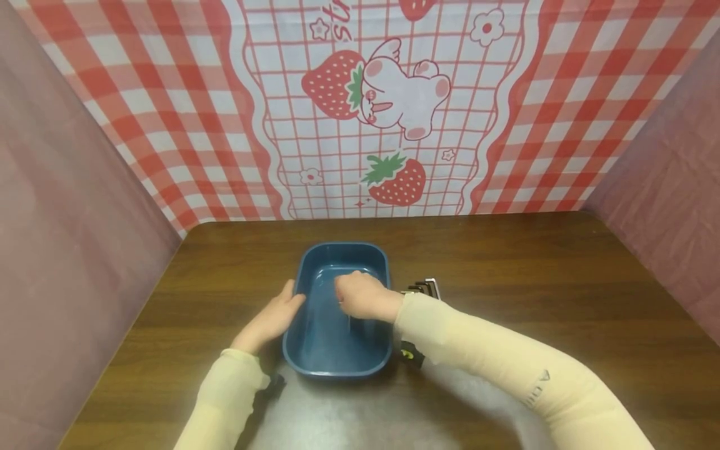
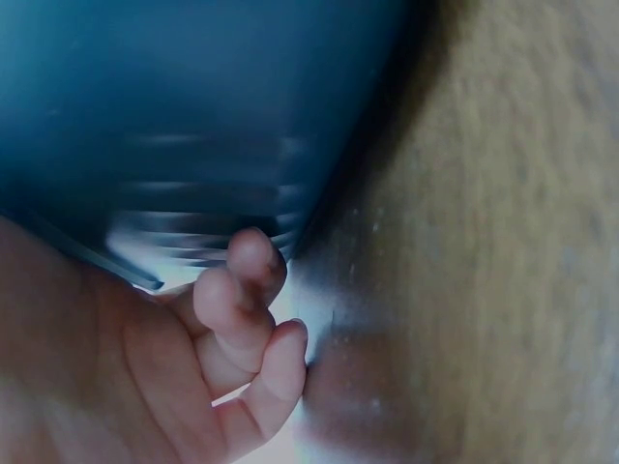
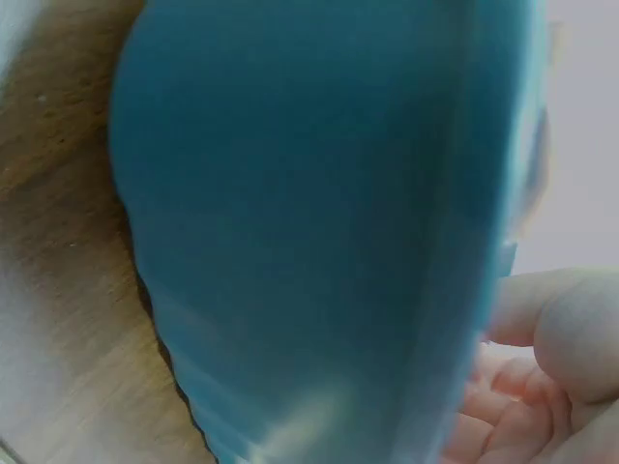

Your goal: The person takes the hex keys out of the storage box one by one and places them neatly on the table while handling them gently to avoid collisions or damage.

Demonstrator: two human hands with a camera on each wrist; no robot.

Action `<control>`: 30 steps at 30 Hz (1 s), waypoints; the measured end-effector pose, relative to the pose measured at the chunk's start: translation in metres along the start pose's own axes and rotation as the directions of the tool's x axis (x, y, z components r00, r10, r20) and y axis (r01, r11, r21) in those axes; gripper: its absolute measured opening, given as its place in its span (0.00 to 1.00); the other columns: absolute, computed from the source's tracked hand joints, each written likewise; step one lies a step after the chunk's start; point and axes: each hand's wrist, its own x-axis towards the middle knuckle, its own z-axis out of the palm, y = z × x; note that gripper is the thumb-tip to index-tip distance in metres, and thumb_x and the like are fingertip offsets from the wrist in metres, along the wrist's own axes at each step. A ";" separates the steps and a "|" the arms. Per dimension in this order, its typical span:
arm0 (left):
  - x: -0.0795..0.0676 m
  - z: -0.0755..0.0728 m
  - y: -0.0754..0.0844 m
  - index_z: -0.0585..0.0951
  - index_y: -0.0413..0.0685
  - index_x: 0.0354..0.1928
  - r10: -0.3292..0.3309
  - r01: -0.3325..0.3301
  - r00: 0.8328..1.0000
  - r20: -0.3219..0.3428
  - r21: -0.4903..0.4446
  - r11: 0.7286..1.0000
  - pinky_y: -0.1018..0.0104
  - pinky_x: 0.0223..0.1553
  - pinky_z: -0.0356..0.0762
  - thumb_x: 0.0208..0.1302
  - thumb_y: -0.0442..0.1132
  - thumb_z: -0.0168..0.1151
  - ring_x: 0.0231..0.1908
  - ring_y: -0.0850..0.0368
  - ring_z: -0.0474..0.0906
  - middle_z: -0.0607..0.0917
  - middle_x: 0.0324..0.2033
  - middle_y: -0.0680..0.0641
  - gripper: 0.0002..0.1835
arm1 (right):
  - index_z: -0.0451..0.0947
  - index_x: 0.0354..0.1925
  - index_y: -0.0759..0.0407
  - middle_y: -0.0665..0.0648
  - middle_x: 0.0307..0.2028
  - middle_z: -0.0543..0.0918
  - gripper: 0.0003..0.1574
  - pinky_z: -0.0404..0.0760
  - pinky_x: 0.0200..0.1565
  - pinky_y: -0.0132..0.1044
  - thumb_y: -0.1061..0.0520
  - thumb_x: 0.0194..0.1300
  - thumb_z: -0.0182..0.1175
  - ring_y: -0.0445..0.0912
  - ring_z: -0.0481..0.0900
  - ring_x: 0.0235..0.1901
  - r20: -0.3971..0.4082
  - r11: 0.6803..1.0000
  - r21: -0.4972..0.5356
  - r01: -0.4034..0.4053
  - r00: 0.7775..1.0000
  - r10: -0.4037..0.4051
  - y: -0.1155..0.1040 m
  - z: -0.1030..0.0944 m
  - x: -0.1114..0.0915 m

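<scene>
A deep blue rectangular basin (image 1: pixel 323 350) with rounded corners stands on the table. My left hand (image 1: pixel 274 320) holds its left side, thumb over the rim and the other fingers along the outer wall; bent fingers (image 2: pixel 253 329) show below the rim in the left wrist view. My right hand (image 1: pixel 362 295) is over the basin's inside, fingers curled round a thin metal rod (image 1: pixel 349 322) that points down toward the floor of the basin. Most of the rod is hidden in the fist. In the right wrist view the basin's outer wall (image 3: pixel 300 213) covers much of the right hand (image 3: pixel 532 377).
A set of L-shaped hex keys (image 1: pixel 425 287) lies right of the basin, partly behind my right forearm. Nearer, a black object with a green mark (image 1: pixel 412 354) shows beside the sleeve. The wooden table (image 1: pixel 506 250) ends at a checked cloth (image 1: pixel 394 125) behind.
</scene>
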 end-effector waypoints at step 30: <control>0.000 0.001 -0.001 0.42 0.35 0.68 0.010 -0.010 1.000 -0.009 0.003 1.000 0.46 0.64 0.48 0.70 0.47 0.31 0.65 0.38 0.50 0.51 0.67 0.33 0.32 | 0.74 0.37 0.60 0.54 0.27 0.77 0.06 0.76 0.27 0.32 0.65 0.59 0.53 0.42 0.76 0.24 -0.089 0.900 0.432 -0.054 0.991 0.103 0.043 -0.039 -0.016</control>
